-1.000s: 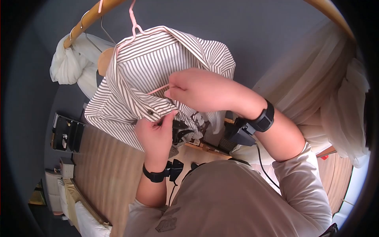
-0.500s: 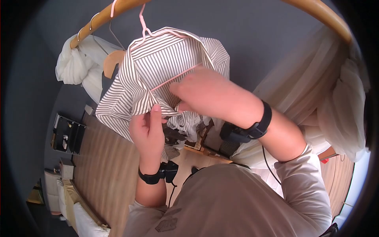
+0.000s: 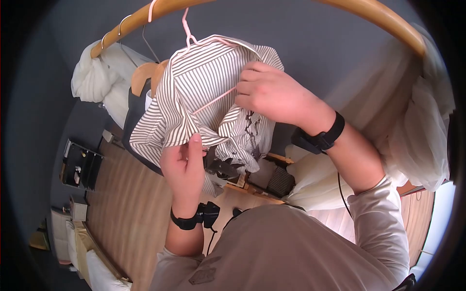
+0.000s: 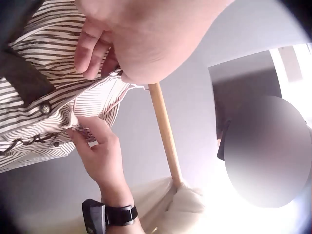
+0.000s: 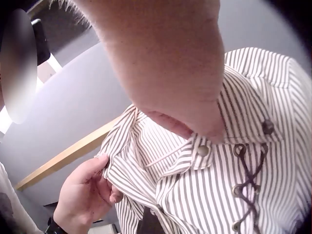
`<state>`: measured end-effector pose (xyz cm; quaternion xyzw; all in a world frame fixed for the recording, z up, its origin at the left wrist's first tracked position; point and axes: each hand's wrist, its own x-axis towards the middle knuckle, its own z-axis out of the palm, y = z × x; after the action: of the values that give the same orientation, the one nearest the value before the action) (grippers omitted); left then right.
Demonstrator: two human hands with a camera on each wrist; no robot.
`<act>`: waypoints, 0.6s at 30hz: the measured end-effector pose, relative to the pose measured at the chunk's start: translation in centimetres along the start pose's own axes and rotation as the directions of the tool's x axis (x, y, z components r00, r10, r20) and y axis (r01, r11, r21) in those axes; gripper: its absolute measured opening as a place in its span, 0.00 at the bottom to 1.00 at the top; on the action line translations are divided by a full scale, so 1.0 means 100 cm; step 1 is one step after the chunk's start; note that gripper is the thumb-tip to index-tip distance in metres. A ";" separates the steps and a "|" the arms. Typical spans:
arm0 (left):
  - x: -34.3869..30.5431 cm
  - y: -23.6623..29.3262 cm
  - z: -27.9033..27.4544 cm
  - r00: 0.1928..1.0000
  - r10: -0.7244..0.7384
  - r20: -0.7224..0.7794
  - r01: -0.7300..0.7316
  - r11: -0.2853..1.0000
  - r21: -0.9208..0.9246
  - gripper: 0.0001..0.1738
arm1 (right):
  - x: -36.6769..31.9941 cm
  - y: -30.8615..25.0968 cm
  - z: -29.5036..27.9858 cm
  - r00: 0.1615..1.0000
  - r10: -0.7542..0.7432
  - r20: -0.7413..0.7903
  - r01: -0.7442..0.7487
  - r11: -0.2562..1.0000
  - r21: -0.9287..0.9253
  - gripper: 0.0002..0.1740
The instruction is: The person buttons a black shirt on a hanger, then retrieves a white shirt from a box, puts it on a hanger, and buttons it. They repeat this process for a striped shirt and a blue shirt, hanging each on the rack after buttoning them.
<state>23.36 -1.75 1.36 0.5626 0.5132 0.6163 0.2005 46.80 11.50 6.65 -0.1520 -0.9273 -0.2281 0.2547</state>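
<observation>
A brown-and-white striped shirt point(image 3: 204, 80) hangs with its front spread apart on a pink hanger point(image 3: 187, 26). Its lower bar crosses the opening. My left hand point(image 3: 182, 167) pinches one front edge of the shirt between thumb and fingers. Up on the opposite front edge, near the collar, my right hand point(image 3: 272, 94) grips the cloth with curled fingers; its fingertips are partly hidden. The right wrist view shows a button point(image 5: 202, 150) below that hand and dark crisscross lacing point(image 5: 249, 187) on the shirt. A dark strap-like piece point(image 3: 221, 165) hangs beside my left hand.
A curved wooden rail point(image 3: 160, 12) carries the hangers. Left of the shirt, a dark garment point(image 3: 141, 119) hangs on wooden hangers point(image 3: 141, 77). Sheer curtains point(image 3: 374, 111) drape at the right. A wooden-edged crate point(image 3: 264, 182) with cloth stands on the floor beneath.
My right hand has moved from the middle of the shirt opening up and right to the edge near the collar, spreading the front wider. My left hand keeps its hold, slightly lower.
</observation>
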 end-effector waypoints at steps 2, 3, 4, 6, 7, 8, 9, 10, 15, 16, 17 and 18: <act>0.001 0.002 0.000 1.000 0.002 0.000 -0.002 1.000 0.001 0.10 | 0.002 0.003 -0.001 0.998 -0.046 -0.039 0.049 0.996 0.075 0.04; 0.003 0.003 0.002 1.000 0.008 -0.008 -0.008 1.000 -0.009 0.11 | 0.004 0.001 -0.004 0.999 0.018 -0.031 -0.013 0.985 0.170 0.05; 0.004 0.004 0.004 1.000 0.015 -0.016 -0.015 1.000 -0.018 0.11 | 0.006 -0.002 -0.009 0.997 0.082 -0.017 -0.074 0.962 0.263 0.05; 0.003 0.013 0.009 1.000 -0.016 0.007 0.016 0.996 -0.092 0.09 | 0.013 -0.004 -0.021 0.981 0.170 0.094 -0.194 0.881 0.432 0.08; 0.002 0.016 0.012 0.999 -0.032 0.019 0.034 0.991 -0.127 0.08 | 0.019 -0.005 -0.029 0.965 0.186 0.187 -0.257 0.824 0.505 0.09; 0.001 0.016 0.016 0.998 -0.032 0.047 0.039 0.989 -0.141 0.08 | 0.023 -0.005 -0.031 0.941 0.191 0.279 -0.322 0.758 0.567 0.10; 0.000 0.015 0.022 0.997 -0.031 0.075 0.043 0.987 -0.154 0.08 | 0.025 -0.006 -0.029 0.945 0.199 0.259 -0.323 0.691 0.647 0.10; 0.000 0.013 0.027 0.994 -0.029 0.102 0.046 0.985 -0.167 0.08 | 0.027 -0.007 -0.025 0.949 0.207 0.239 -0.316 0.619 0.719 0.10; 0.006 0.005 0.037 0.995 0.010 0.104 0.016 0.968 -0.250 0.11 | 0.031 -0.018 -0.027 0.929 0.268 0.255 -0.359 0.485 0.797 0.10; 0.007 0.004 0.036 0.995 0.012 0.099 0.011 0.973 -0.228 0.10 | 0.031 -0.021 -0.030 0.932 0.270 0.243 -0.356 0.546 0.758 0.10; 0.007 0.003 0.035 0.996 0.014 0.092 0.005 0.978 -0.206 0.10 | 0.031 -0.023 -0.033 0.934 0.270 0.232 -0.352 0.603 0.716 0.11; 0.007 0.004 0.035 0.996 0.016 0.086 0.000 0.983 -0.183 0.10 | 0.032 -0.026 -0.036 0.924 0.279 0.263 -0.381 0.609 0.695 0.11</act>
<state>26.42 0.10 1.44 0.5700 0.4429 0.6366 0.2713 44.57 8.02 10.26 -0.2193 -0.9096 0.2251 0.2716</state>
